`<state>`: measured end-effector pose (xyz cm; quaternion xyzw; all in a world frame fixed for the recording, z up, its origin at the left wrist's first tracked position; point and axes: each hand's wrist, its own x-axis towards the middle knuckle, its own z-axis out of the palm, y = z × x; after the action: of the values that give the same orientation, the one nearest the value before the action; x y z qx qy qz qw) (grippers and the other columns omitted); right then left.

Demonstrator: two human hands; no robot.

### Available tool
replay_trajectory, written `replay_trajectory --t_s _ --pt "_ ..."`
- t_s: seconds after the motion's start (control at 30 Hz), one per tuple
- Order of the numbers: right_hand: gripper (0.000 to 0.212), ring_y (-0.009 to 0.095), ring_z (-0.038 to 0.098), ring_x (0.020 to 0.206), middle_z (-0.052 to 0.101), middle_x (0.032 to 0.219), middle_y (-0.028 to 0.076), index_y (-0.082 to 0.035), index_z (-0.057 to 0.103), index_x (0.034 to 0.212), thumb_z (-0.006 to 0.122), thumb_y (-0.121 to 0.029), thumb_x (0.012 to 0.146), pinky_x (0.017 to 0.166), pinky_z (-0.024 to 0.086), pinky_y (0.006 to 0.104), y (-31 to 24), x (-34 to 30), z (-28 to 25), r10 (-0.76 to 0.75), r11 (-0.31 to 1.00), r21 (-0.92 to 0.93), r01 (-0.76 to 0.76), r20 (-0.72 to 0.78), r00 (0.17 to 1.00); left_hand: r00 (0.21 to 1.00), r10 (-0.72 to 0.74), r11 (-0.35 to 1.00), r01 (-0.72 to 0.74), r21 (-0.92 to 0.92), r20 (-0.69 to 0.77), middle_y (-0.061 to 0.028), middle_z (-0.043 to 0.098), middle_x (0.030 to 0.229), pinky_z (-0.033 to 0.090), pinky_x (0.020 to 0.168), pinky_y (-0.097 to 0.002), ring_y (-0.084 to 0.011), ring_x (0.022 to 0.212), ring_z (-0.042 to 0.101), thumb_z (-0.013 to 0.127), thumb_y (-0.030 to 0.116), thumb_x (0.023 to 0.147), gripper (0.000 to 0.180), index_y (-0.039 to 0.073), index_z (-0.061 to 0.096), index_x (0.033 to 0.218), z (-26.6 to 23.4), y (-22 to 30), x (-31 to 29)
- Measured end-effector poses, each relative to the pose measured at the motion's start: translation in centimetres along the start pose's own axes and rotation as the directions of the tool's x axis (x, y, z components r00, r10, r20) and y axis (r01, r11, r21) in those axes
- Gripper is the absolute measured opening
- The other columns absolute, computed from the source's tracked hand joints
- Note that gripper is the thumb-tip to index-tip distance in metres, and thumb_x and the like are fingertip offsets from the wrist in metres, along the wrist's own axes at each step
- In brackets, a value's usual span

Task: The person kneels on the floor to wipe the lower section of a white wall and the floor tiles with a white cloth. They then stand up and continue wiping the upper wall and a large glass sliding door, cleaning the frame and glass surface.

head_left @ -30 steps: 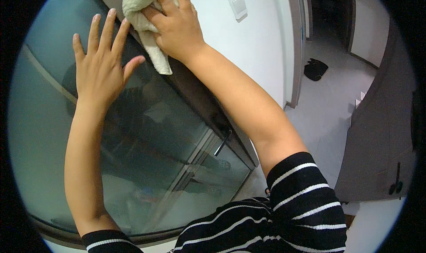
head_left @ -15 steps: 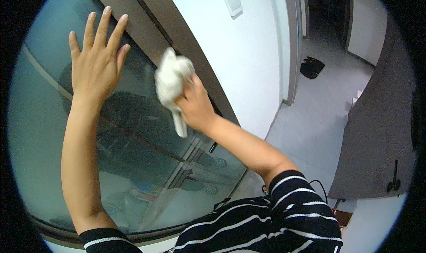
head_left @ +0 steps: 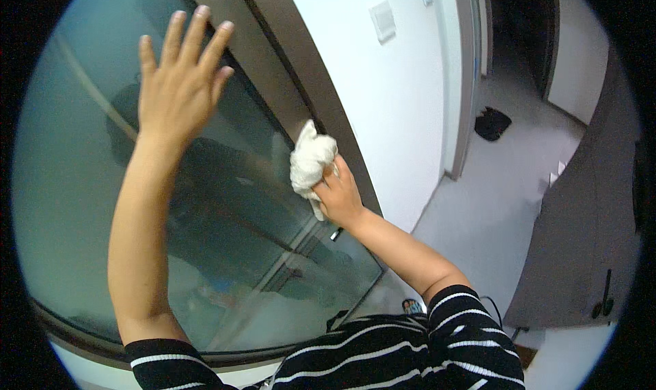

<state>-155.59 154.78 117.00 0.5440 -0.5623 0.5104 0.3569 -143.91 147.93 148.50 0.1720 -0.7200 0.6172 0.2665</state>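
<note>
A large dark glass door panel (head_left: 225,253) with a brown frame (head_left: 280,69) fills the left side. Against the glass, near its upper part, my left hand (head_left: 179,89) lies with its fingers spread. My right hand (head_left: 342,195) grips a bunched white cloth (head_left: 313,161) beside the frame's inner edge, with a loose end of the cloth hanging below the fingers. Just under the right wrist a small metal handle or latch (head_left: 336,234) shows on the door.
Right of the frame is a white wall (head_left: 355,75) with a light switch (head_left: 383,21). Beyond lies a grey tiled floor (head_left: 451,219) with a black mat (head_left: 493,123) by a doorway. A dark grey panel (head_left: 567,253) stands at the far right.
My right hand has moved down and to the right with the cloth, closer to the door's lower frame. The whole view has shifted; my left hand stays spread on the glass.
</note>
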Motion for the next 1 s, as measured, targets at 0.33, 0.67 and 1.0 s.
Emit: replay_trajectory --t_s 0.33,0.67,1.0 --pt "0.045 0.047 0.039 0.122 0.043 0.138 0.021 -0.006 0.059 0.122 0.060 -0.023 0.080 0.103 0.039 0.0522 -4.8 33.5 -3.3 -0.287 0.956 -0.149 0.251 -0.320 0.903 0.946 -0.132 0.975 0.070 -0.212 -0.297 -0.0135 0.048 0.140 0.032 0.107 -0.0551 -0.0335 0.133 0.042 0.059 0.024 0.090 0.048 0.008 0.050 0.134 -2.0 -8.3 -2.2" --pt "0.037 0.037 0.035 0.134 0.050 0.140 0.004 -0.025 0.065 0.120 0.060 -0.034 0.084 0.108 0.029 0.0551 -17.7 40.1 -1.9 -0.604 0.772 -0.052 0.634 -0.372 0.705 0.943 -0.332 0.940 0.330 -0.087 -0.013 -0.0189 0.032 0.150 0.012 0.115 -0.0565 -0.0346 0.144 0.019 0.049 0.057 0.090 0.078 0.005 0.034 0.146 -3.3 -10.7 -6.8" --pt "0.032 0.034 0.042 0.122 0.058 0.123 0.008 -0.015 0.068 0.109 0.063 -0.026 0.080 0.097 0.036 0.0516 -19.5 45.2 -2.8 -0.411 0.912 -0.197 0.361 -0.455 0.790 0.928 -0.373 0.875 0.355 -0.327 0.010 -0.0224 0.015 0.157 0.004 0.112 -0.0630 -0.0409 0.145 0.008 0.053 0.059 0.085 0.088 0.003 0.026 0.149 -3.3 -6.5 -7.6"
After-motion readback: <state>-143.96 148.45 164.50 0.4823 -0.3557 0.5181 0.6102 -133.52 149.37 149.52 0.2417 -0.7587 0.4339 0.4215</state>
